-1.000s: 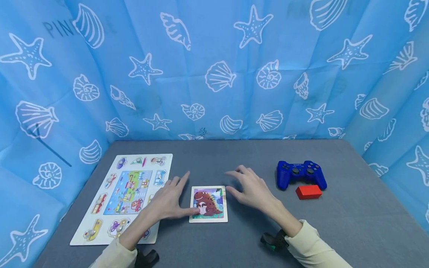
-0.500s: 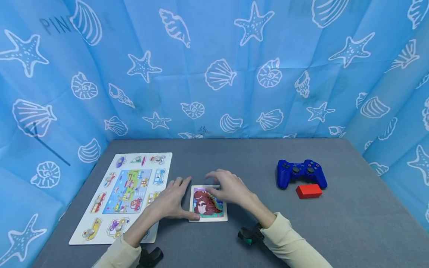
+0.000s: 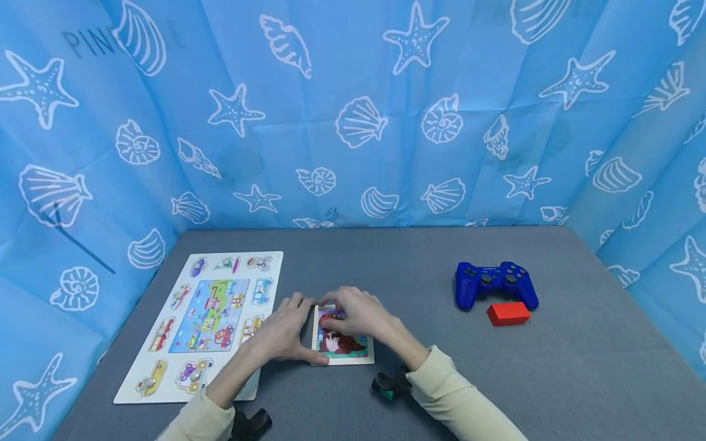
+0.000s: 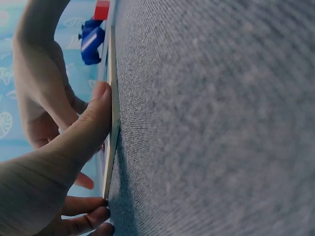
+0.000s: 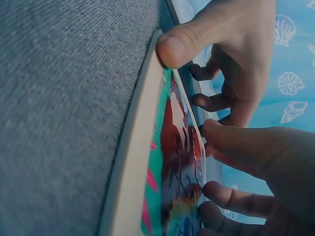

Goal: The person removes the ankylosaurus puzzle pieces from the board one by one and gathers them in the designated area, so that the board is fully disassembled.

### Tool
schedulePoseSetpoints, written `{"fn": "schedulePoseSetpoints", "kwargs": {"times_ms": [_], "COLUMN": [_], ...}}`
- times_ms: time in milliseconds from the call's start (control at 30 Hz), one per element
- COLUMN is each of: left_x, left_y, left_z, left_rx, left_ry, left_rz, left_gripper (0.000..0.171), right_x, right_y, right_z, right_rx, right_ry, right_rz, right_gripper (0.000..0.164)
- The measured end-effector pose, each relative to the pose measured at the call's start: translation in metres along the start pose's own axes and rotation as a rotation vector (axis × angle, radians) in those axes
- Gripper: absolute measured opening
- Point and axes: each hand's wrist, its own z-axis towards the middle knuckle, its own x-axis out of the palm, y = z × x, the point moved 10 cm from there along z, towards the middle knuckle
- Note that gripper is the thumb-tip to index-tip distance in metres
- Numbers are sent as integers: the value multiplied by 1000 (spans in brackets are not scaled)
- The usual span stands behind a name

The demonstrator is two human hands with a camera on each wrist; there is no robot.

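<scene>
A small wooden-framed dinosaur jigsaw puzzle (image 3: 353, 346) lies flat on the grey table. My left hand (image 3: 284, 331) holds its left side, thumb on the near left corner and fingers at the far left corner. Over the puzzle's upper part reaches my right hand (image 3: 358, 315), hiding some of the picture. Its thumb (image 5: 231, 140) and bent fingers stand apart at the picture's far edge in the right wrist view, with no piece lifted between them. In the left wrist view, the left thumb (image 4: 93, 110) rests on the frame's edge.
A large white peg puzzle board (image 3: 165, 294) with vehicle pieces lies to the left, partly behind the left forearm. At the right are a blue game controller (image 3: 496, 283) and a red block (image 3: 508, 313) in front of it. A blue seashell curtain (image 3: 353, 110) hangs behind the table.
My right hand has moved left from beside the puzzle to over its upper left part. The left hand has settled against the puzzle's left side, its thumb shifting down to the near corner.
</scene>
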Motion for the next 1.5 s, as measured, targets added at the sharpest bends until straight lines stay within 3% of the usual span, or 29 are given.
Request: {"fn": "schedulePoseSetpoints", "kwargs": {"times_ms": [600, 767, 933, 1500], "left_x": [6, 6, 6, 7], "left_y": [4, 1, -1, 1], "left_z": [0, -2, -3, -2], "left_rx": [-42, -18, 0, -28], "left_ry": [51, 60, 55, 41], "left_rz": [-20, -4, 18, -21], "left_gripper": [107, 112, 118, 120], "right_x": [10, 11, 12, 15], "right_y": [-4, -5, -5, -5], "right_z": [8, 10, 11, 13], "right_rx": [67, 77, 78, 41], "right_ry": [98, 115, 127, 122], "right_rz": [-100, -125, -112, -51], "right_gripper": [54, 55, 54, 49]}}
